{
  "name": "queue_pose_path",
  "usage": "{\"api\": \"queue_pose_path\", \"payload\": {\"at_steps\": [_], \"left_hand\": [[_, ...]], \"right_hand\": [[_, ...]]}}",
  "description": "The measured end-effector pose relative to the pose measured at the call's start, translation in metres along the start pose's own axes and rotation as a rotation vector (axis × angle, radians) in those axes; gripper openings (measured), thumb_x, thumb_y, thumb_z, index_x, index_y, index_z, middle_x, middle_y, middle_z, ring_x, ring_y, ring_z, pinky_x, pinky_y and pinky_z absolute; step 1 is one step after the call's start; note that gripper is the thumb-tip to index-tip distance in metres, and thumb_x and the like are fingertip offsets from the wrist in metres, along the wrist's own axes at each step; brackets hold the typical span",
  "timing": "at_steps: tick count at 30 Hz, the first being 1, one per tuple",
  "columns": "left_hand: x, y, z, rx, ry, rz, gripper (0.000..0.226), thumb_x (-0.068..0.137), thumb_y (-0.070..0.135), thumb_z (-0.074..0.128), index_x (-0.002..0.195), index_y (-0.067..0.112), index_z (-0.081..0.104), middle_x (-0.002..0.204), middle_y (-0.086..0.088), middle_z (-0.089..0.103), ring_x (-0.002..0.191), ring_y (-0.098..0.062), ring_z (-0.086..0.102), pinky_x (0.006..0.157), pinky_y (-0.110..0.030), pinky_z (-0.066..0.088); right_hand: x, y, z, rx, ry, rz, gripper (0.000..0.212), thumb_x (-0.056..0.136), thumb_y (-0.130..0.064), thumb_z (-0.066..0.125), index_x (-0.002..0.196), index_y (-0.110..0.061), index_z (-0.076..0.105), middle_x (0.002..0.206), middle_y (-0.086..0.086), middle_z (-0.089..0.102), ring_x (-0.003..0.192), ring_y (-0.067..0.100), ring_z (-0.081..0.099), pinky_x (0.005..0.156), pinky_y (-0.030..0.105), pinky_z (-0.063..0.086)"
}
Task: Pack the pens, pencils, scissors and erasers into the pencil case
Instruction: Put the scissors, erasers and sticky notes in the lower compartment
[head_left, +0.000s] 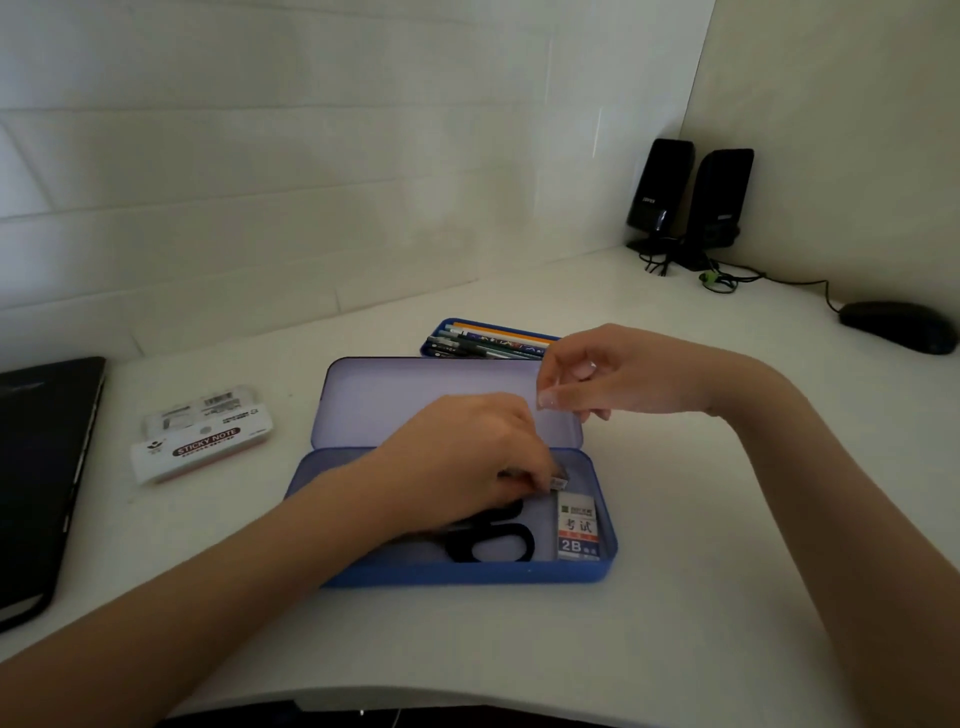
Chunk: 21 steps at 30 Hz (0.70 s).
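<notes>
A blue pencil case (467, 574) lies open on the white desk, its lid (395, 400) tipped back. Inside lie black-handled scissors (493, 543) and a white 2B eraser (577, 527) at the right end. My left hand (462, 457) reaches into the case and pinches a small second eraser (558, 483) just above the 2B one. My right hand (597, 371) hovers over the lid's right end, fingers loosely curled, holding nothing. Behind the case a blue tray (434, 338) holds several pens and pencils (488, 343).
A sticky note pack (202, 441) lies left of the case. A dark laptop (41, 467) sits at the far left edge. Two black speakers (691, 197) with cables stand in the back right corner, and a black mouse (898, 325) lies at the far right.
</notes>
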<state>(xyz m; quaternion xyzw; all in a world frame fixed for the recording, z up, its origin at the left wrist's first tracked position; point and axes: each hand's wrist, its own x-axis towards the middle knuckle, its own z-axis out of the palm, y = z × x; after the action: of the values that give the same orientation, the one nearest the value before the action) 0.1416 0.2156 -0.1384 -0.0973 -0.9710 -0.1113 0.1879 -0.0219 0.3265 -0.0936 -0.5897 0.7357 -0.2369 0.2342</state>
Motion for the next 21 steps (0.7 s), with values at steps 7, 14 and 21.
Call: {"api": "queue_pose_path", "payload": {"at_steps": [7,14,21], "left_hand": [[0.002,0.003,0.001,-0.116,-0.125,-0.09,0.016,0.083,0.037,0.061,0.094,0.03,0.07,0.091,0.012,0.072,0.089,-0.004,0.057,0.079,-0.033,0.051],[0.001,0.01,-0.002,-0.262,-0.232,-0.131,0.05,0.069,0.037,0.077,0.115,0.034,0.059,0.104,0.024,0.059,0.094,0.011,0.046,0.085,-0.002,0.033],[0.004,0.013,-0.013,-0.29,-0.249,-0.159,0.046,0.072,0.038,0.076,0.114,0.031,0.058,0.113,0.017,0.064,0.102,0.001,0.057,0.089,-0.016,0.045]], "right_hand": [[-0.001,-0.005,0.0,-0.013,0.0,0.021,0.023,0.084,-0.041,0.061,0.091,-0.019,0.066,0.074,0.006,0.068,0.064,0.014,0.056,0.067,0.029,0.047],[-0.002,-0.006,0.0,-0.028,0.001,0.021,0.021,0.085,-0.038,0.061,0.091,-0.019,0.066,0.065,-0.002,0.063,0.058,0.009,0.052,0.067,0.026,0.046],[-0.003,-0.005,0.0,-0.017,0.005,0.017,0.019,0.085,-0.035,0.061,0.09,-0.017,0.067,0.069,0.007,0.065,0.062,0.013,0.054,0.068,0.031,0.046]]}}
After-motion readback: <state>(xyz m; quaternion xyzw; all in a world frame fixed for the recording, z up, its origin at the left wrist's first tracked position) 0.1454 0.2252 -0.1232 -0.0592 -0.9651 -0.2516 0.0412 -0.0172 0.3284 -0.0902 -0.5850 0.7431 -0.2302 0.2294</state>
